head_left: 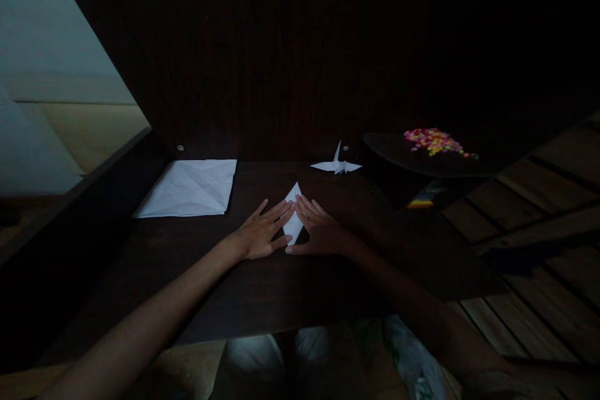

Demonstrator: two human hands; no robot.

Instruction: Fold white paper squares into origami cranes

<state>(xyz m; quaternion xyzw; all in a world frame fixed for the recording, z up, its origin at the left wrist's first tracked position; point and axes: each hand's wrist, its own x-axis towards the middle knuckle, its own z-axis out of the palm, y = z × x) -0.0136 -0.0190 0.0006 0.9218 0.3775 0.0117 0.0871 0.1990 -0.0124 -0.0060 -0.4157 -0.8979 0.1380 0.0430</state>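
A small diamond of folded white paper [294,227] lies flat on the dark desk, its pointed tip facing away from me. My left hand [263,229] rests on its left side, fingers stretched out and fingertips pressing the paper. From the other side my right hand [322,229] lies with its fingers extended, fingertips on the right edge near the upper half. Both thumbs are close to the lower point. Beyond the right hand stands a finished white origami crane [336,165], near the back panel.
A stack of creased white paper sheets [192,187] lies at the left of the desk [244,294]. On a raised rounded shelf [394,150] at the right sits a pile of small colourful pieces [434,141]. A low side wall [84,200] bounds the left; a plastic bag [412,356] is below.
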